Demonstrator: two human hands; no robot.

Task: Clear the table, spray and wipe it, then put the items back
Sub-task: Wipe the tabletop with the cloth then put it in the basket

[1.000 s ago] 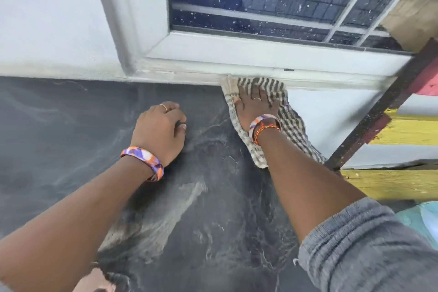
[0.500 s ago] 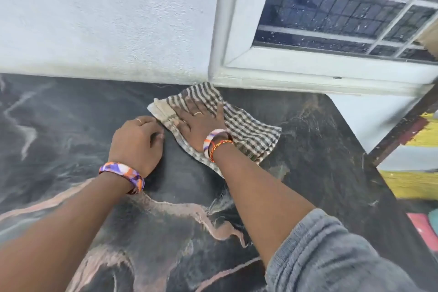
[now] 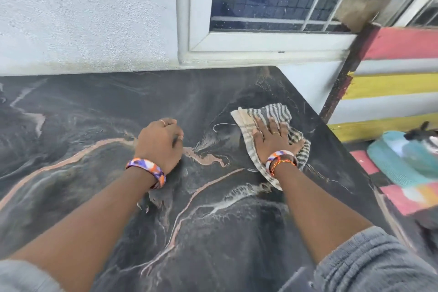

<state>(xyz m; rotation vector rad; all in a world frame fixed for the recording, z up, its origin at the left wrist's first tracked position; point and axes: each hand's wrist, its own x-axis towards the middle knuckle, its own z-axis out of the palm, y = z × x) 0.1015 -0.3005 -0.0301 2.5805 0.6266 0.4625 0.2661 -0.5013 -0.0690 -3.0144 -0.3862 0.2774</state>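
Observation:
A dark marble-patterned table (image 3: 94, 111) with pale veins fills the view and bears nothing but a cloth. The striped beige and grey cloth (image 3: 272, 112) lies crumpled near the table's right edge. My right hand (image 3: 272, 140) presses flat on it with fingers straight and spread. My left hand (image 3: 161, 142) rests on the bare tabletop to the cloth's left, fingers curled under into a loose fist, holding nothing.
A white wall (image 3: 83, 14) and a window frame (image 3: 260, 42) run along the table's far edge. To the right, past the table edge, stand striped red, yellow and white boards (image 3: 391, 83) and a teal cloth bundle (image 3: 403, 161) lower down.
My right hand has slid the cloth from the far edge by the window, first leftward, then back toward the right edge and nearer me. My left hand stays fisted on the table.

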